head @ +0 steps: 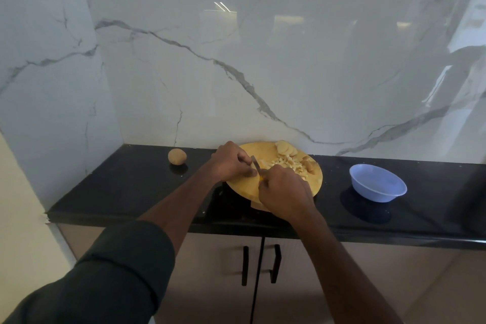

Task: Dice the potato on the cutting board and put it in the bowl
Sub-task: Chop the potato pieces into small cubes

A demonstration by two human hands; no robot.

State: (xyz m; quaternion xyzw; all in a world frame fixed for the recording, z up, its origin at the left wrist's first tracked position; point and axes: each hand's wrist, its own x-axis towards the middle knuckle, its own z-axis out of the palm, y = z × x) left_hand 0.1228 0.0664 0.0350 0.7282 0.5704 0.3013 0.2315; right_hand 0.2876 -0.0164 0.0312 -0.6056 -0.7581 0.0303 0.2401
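dicing under way, bowl not yet filled

the potato (286, 163) is seen cut up on the round cutting board (244, 184), at the middle of the table (136, 181): a heap of pale dice lies toward the board's right side, a few round slices are fanned at its far edge, and some skin-on pieces sit at the right rim. a knife (255, 164) is held over the board's left-centre. its handle is gripped by the right hand (285, 193), fingers curled round it, while the left hand (231, 163) is curled beside the blade, pinching at it or at a piece next to it; which of the two cannot be told.

the step in hand is judged to be the dicing itself, well advanced but unfinished, since whole slices remain. the next move would call for those slices to be drawn under the blade and cut, then for the dice to be carried to the bowl (378, 186), which stands well apart at the right. a whole potato (177, 156) rests on the table at the left.
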